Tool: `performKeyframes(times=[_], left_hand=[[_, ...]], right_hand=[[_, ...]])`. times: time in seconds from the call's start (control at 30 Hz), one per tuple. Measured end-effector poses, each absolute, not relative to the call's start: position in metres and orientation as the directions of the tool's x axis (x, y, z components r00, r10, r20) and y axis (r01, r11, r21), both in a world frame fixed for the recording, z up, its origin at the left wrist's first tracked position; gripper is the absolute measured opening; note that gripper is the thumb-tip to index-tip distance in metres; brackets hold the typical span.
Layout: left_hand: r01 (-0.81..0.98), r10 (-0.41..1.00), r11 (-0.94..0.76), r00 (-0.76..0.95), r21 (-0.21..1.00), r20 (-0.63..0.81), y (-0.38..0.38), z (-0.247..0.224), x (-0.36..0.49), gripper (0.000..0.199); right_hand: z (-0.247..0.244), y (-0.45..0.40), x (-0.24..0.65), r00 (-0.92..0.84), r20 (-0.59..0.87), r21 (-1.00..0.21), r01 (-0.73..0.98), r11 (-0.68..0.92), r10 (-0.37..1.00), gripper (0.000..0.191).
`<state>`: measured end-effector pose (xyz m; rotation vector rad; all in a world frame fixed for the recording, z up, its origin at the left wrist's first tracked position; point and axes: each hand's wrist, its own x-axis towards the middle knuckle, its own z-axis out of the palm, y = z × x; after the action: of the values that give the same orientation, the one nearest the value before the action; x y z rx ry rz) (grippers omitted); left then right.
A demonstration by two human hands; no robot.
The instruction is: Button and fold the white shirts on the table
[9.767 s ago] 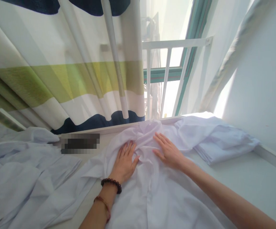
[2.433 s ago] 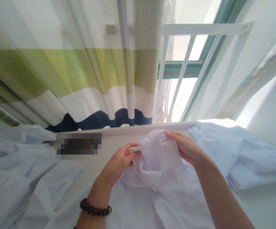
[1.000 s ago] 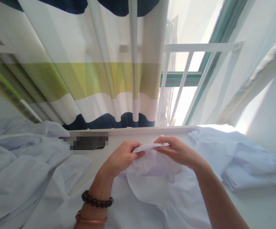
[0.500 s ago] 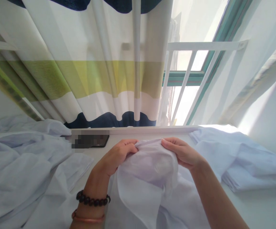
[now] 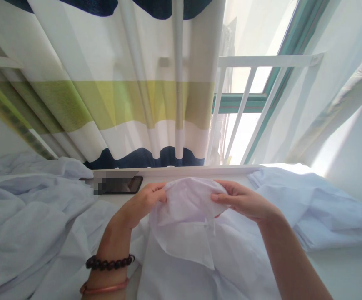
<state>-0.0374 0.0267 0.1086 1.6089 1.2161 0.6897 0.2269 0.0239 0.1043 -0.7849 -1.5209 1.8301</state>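
A thin white garment lies in front of me, its upper part lifted and bunched between my hands. A pointed flap like a collar hangs from the raised part. My left hand pinches the left edge between thumb and fingers; a dark bead bracelet and a copper-coloured bangle circle that wrist. Thumb and fingers of my right hand are closed on the right edge. The garment's lower part spreads flat toward me and runs out of view at the bottom.
Rumpled white cloth is heaped on the left. Folded white cloth lies on the right. A dark phone, partly blurred out, rests beyond my left hand. Behind stand a white railing, a striped curtain and a window with a green frame.
My hands have moved apart, the left one leftward and toward me, the right one slightly right. The held edge is spread wider, and the pointed flap has risen and swung outward.
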Motion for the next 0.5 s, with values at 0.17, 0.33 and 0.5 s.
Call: performKeyframes(times=[0.17, 0.33, 0.5], left_hand=[[0.255, 0.872, 0.014, 0.471, 0.967, -0.137, 0.017, 0.119, -0.032, 0.036], [0.221, 0.879, 0.024, 0.461, 0.975, -0.125, 0.015, 0.121, -0.027, 0.032], [0.2, 0.942, 0.059, 0.314, 0.978, -0.121, 0.021, 0.113, -0.023, 0.039]], right_hand=[[0.105, 0.022, 0.223, -0.689, -0.033, -0.978, -0.127, -0.165, 0.724, 0.041], [0.109, 0.019, 0.22, -0.772, -0.043, -0.974, -0.111, -0.2, 0.634, 0.035], [0.109, 0.017, 0.218, -0.703, -0.123, -0.959, -0.098, -0.266, 0.701, 0.028]])
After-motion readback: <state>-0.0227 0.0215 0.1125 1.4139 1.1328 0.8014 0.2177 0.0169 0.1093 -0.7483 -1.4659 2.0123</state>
